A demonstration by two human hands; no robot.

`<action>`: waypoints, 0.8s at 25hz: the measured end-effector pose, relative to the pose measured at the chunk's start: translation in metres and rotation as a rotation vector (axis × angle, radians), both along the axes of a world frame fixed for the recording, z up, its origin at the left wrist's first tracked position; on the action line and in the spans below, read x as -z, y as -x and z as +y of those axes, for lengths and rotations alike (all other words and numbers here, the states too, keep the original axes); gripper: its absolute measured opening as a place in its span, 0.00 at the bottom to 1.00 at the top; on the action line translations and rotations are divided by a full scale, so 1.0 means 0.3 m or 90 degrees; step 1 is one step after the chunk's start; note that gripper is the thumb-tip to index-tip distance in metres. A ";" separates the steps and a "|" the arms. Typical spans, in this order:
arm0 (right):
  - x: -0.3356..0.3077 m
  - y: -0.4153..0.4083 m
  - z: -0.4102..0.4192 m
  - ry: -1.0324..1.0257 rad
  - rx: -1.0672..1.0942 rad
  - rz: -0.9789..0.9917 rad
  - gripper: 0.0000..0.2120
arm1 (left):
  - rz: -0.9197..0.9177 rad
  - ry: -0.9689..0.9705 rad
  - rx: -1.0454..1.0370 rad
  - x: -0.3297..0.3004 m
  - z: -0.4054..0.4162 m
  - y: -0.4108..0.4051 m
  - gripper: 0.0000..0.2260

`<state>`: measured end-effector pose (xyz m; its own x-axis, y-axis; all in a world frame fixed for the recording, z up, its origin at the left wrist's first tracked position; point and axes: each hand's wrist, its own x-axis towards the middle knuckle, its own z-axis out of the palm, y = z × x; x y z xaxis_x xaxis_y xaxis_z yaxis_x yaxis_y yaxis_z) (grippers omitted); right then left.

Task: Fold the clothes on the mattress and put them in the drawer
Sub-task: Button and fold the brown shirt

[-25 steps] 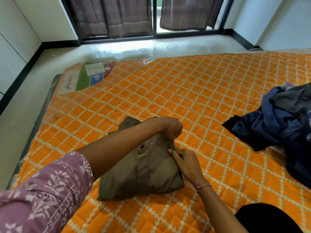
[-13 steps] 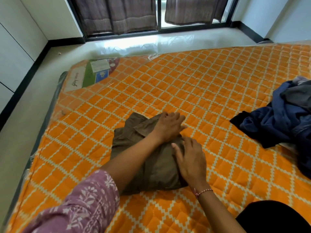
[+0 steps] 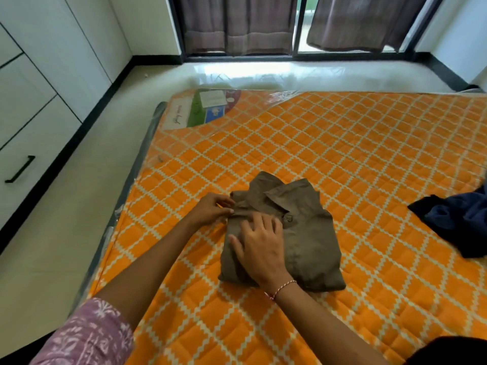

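- Centrally, a folded olive shirt (image 3: 303, 233) lies on the orange mattress (image 3: 369, 159).
- Right hand (image 3: 259, 248) rests flat on it, fingers spread.
- Left hand (image 3: 210, 209) pinches its left edge.
- Dark blue clothes (image 3: 458, 219) sit well apart, right.

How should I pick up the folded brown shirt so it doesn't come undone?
Probably slide a hand under each long side of the folded olive-brown shirt, from left and right, and lift it flat. It lies as a neat flat rectangle on the orange quilted mattress, collar on top at the far end. Grabbing one corner would likely let the layers fall open.
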<state>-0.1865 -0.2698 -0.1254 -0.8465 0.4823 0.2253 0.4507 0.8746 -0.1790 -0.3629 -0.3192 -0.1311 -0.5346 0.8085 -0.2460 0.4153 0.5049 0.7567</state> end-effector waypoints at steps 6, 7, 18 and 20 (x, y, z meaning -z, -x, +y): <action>-0.026 0.116 -0.047 0.136 0.072 -0.194 0.15 | 0.212 -0.010 0.056 0.006 0.008 0.003 0.06; -0.024 0.128 -0.051 0.132 0.080 -0.221 0.12 | 0.275 0.021 0.074 0.021 0.009 -0.003 0.07; 0.018 0.119 -0.048 0.121 0.020 -0.209 0.11 | 0.389 -0.016 0.169 0.042 0.032 -0.010 0.04; 0.014 0.118 -0.049 0.120 0.011 -0.208 0.11 | 0.216 -0.029 0.143 0.043 0.032 0.006 0.06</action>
<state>-0.2219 -0.2843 -0.1295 -0.8502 0.5047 -0.1498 0.5255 0.8315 -0.1805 -0.3648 -0.3095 -0.1440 -0.3875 0.9206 -0.0478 0.7413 0.3420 0.5775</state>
